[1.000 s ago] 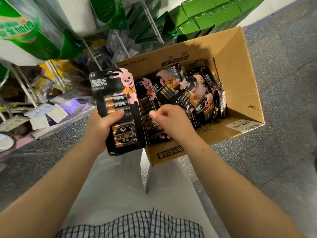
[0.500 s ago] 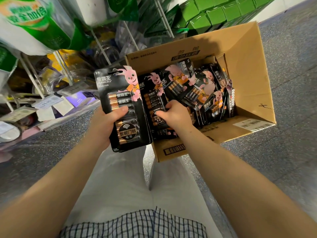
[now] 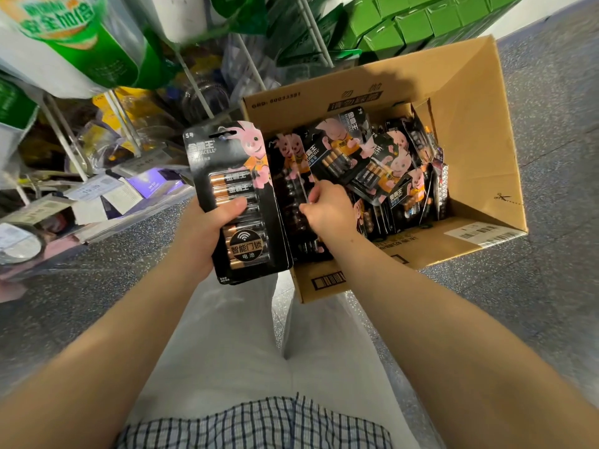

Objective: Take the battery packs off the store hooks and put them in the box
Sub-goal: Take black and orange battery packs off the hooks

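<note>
The left hand [image 3: 207, 234] grips a stack of Duracell battery packs [image 3: 238, 202] just beside the cardboard box [image 3: 470, 131]; the right hand [image 3: 327, 209] pinches a pack standing inside it. The box looks largely filled, the held stack still to go in. The right hand has risen slightly since half a second ago

Setting: a retail shop aisle; wire display racks [image 3: 191, 82] far left carry hanging bagged goods [image 3: 77, 37]; printed price tags [image 3: 94, 187] line the shelf edge; stacked green cartons [image 3: 405, 24] far right; speckled grey floor [image 3: 534, 303]; open cardboard box [image 3: 479, 131] of carded battery packs [image 3: 340, 147].
</note>
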A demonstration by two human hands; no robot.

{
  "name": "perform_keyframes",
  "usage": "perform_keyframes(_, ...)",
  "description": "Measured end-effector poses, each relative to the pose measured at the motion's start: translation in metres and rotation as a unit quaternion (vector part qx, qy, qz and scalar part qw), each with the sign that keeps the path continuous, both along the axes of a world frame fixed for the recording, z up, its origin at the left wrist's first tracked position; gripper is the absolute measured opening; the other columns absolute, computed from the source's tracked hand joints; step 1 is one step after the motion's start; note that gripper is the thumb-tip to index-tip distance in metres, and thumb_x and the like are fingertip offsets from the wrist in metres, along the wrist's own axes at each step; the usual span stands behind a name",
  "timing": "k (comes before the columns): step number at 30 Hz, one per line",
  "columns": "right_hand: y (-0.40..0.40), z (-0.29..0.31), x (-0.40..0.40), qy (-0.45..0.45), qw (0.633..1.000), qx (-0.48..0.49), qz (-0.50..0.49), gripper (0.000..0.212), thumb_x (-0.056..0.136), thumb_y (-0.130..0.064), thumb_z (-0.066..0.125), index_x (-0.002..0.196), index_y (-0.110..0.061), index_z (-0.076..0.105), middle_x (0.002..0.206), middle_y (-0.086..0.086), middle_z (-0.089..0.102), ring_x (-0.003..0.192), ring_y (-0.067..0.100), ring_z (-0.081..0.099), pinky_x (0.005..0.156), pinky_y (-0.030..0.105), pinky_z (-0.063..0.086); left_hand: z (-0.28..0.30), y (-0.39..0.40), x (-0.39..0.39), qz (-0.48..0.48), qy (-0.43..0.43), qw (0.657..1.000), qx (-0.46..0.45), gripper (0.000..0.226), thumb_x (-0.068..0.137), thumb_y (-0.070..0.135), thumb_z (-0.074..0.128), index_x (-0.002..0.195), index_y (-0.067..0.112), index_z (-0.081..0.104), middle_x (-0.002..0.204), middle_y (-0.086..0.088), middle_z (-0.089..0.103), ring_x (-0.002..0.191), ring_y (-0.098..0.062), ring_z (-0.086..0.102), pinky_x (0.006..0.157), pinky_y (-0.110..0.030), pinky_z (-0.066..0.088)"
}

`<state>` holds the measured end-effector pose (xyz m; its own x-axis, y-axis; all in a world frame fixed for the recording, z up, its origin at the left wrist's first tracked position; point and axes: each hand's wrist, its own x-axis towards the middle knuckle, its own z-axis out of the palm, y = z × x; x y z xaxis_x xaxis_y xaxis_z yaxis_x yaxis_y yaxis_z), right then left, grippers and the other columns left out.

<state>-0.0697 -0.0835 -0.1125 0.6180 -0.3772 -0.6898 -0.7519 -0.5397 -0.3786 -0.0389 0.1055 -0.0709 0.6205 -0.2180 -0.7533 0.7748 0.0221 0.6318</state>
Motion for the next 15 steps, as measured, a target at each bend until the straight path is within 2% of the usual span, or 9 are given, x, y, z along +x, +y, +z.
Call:
perform_keyframes(2, 0.006, -0.002, -0.001, 0.005, 1.000, 0.006, 0.014, 0.012, 0.090, -0.020, 0.061, 0.095, -0.018, 0.051, 0.100, 0.003, 0.056, 0.084, 0.021, 0.053, 0.069, 0.030, 0.038, 0.000, 0.000, 0.000, 0.000, 0.000, 1.000, -0.001, 0.032, 0.070, 0.017, 0.067, 0.102, 0.019, 0.065, 0.084, 0.003, 0.075, 0.078, -0.017, 0.073, 0.069, -0.033, 0.057)
perform_keyframes(5, 0.010, -0.003, -0.004, 0.005, 1.000, 0.020, -0.011, 0.018, 0.093, -0.019, 0.060, 0.108, -0.015, 0.050, 0.088, -0.005, 0.047, 0.079, 0.016, 0.048, 0.069, 0.028, 0.036, 0.000, 0.001, 0.001, -0.003, 0.001, 1.000, 0.000, 0.035, 0.071, 0.018, 0.068, 0.105, 0.019, 0.065, 0.089, 0.001, 0.075, 0.083, -0.020, 0.073, 0.072, -0.035, 0.058)
perform_keyframes(7, 0.009, -0.005, -0.006, 0.019, 0.999, 0.036, -0.014, 0.009, 0.096, -0.019, 0.056, 0.091, -0.013, 0.051, 0.082, -0.005, 0.043, 0.072, 0.013, 0.047, 0.069, 0.027, 0.036, 0.000, 0.001, 0.001, -0.005, 0.004, 1.000, 0.001, 0.036, 0.071, 0.018, 0.068, 0.107, 0.019, 0.065, 0.092, 0.000, 0.075, 0.085, -0.022, 0.073, 0.073, -0.036, 0.058)
perform_keyframes(9, 0.007, -0.006, -0.009, 0.019, 0.998, 0.049, -0.016, 0.032, 0.098, -0.017, 0.051, 0.067, -0.015, 0.042, 0.076, -0.004, 0.040, 0.064, 0.013, 0.045, 0.068, 0.027, 0.036, 0.001, 0.000, 0.001, -0.006, 0.005, 1.000, 0.004, 0.036, 0.071, 0.019, 0.068, 0.106, 0.018, 0.065, 0.091, -0.001, 0.075, 0.084, -0.022, 0.073, 0.072, -0.036, 0.058)
perform_keyframes(10, 0.004, -0.004, -0.012, 0.008, 0.998, 0.063, -0.026, 0.037, 0.098, -0.016, 0.050, 0.063, -0.016, 0.040, 0.076, -0.004, 0.041, 0.062, 0.013, 0.045, 0.067, 0.028, 0.037, 0.001, 0.000, 0.001, -0.004, 0.005, 1.000, 0.006, 0.036, 0.070, 0.019, 0.068, 0.106, 0.019, 0.066, 0.091, 0.000, 0.075, 0.084, -0.022, 0.073, 0.072, -0.036, 0.058)
perform_keyframes(11, 0.001, -0.001, -0.015, -0.011, 0.996, 0.079, -0.041, 0.036, 0.097, -0.015, 0.051, 0.062, -0.014, 0.043, 0.078, -0.002, 0.046, 0.064, 0.015, 0.048, 0.067, 0.029, 0.038, 0.000, 0.000, 0.001, -0.002, 0.005, 1.000, 0.008, 0.035, 0.070, 0.019, 0.069, 0.105, 0.019, 0.066, 0.090, 0.000, 0.075, 0.084, -0.022, 0.073, 0.073, -0.037, 0.058)
perform_keyframes(13, -0.010, 0.010, -0.022, -0.042, 0.988, 0.122, -0.083, 0.024, 0.097, -0.014, 0.051, 0.076, -0.009, 0.059, 0.089, 0.004, 0.061, 0.075, 0.020, 0.060, 0.068, 0.035, 0.049, 0.000, 0.000, 0.001, -0.001, 0.004, 1.000, 0.010, 0.035, 0.070, 0.018, 0.069, 0.104, 0.019, 0.066, 0.091, 0.000, 0.075, 0.084, -0.022, 0.073, 0.075, -0.038, 0.058)
perform_keyframes(15, -0.025, 0.027, -0.028, -0.055, 0.976, 0.152, -0.143, 0.017, 0.098, -0.015, 0.050, 0.089, -0.017, 0.065, 0.092, 0.001, 0.069, 0.082, 0.015, 0.068, 0.069, 0.031, 0.056, 0.001, -0.001, 0.001, -0.001, 0.004, 1.000, 0.008, 0.035, 0.070, 0.018, 0.068, 0.105, 0.019, 0.065, 0.089, 0.001, 0.075, 0.083, -0.021, 0.073, 0.072, -0.036, 0.059)
